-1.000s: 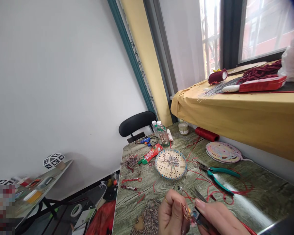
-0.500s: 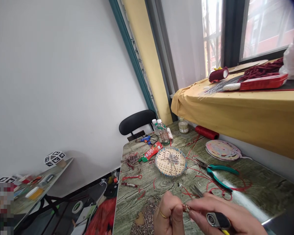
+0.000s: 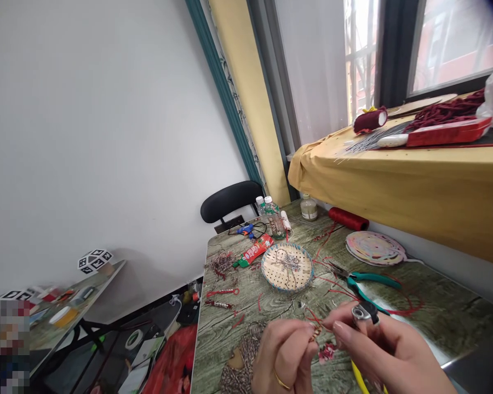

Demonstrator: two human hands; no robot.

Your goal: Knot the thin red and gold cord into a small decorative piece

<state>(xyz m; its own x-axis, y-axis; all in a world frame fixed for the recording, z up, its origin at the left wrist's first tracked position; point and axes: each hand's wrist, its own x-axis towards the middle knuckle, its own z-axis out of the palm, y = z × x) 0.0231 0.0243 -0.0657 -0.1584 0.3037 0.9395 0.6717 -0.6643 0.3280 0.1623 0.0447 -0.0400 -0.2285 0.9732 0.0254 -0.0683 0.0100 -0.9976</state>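
Note:
My left hand (image 3: 285,355), with a ring on one finger, is closed in a pinch on a small braided red-and-gold cord (image 3: 315,332). Close beside it, my right hand (image 3: 388,350) has thumb and forefinger together at the cord's end; the exact contact is too small to make out. A yellow-handled hand tool (image 3: 357,377) with a dark metal pivot is tucked in my right hand, its jaws hidden. Below the fingertips lie small pinkish-red bits (image 3: 326,353) on the table. Partly behind my left hand is a heap of brownish braided pieces (image 3: 240,364).
Behind the hands are a woven basket tray (image 3: 287,268) and teal-handled pliers (image 3: 373,280) among red threads. Further back stand plastic bottles (image 3: 274,221), a red pouch (image 3: 254,250), a glue gun (image 3: 245,229), a red thread spool (image 3: 348,218) and a round coaster (image 3: 373,249).
My right hand has turned and its fingertips moved slightly away from my left hand's. The tool's pivot has swung upward, and more of its yellow handles shows. Pinkish-red bits are now visible below.

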